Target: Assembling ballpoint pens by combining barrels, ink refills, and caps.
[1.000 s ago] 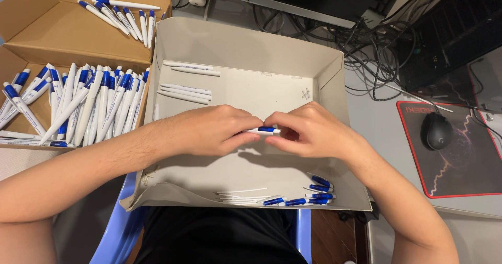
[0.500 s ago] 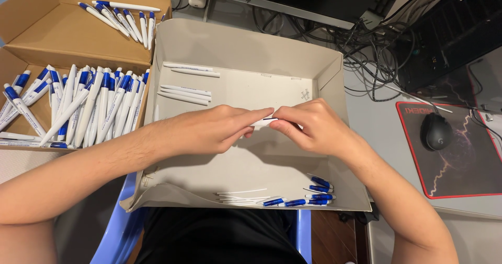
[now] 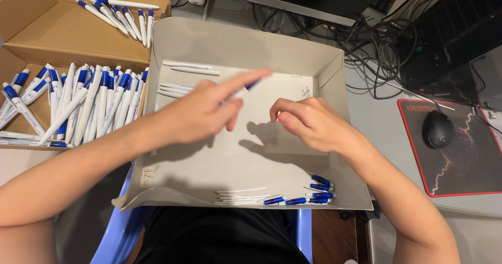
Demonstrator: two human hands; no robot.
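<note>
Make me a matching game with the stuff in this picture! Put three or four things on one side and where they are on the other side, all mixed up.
Things:
1. big pile of pens
2. computer mouse
3. loose blue caps
4. left hand

Places:
A. near right corner of the grey tray
B. on the black mat with the red edge
C. in the brown cardboard box
D. over the tray, holding a pen

Pairs: 1-C, 2-B, 3-A, 4-D
</note>
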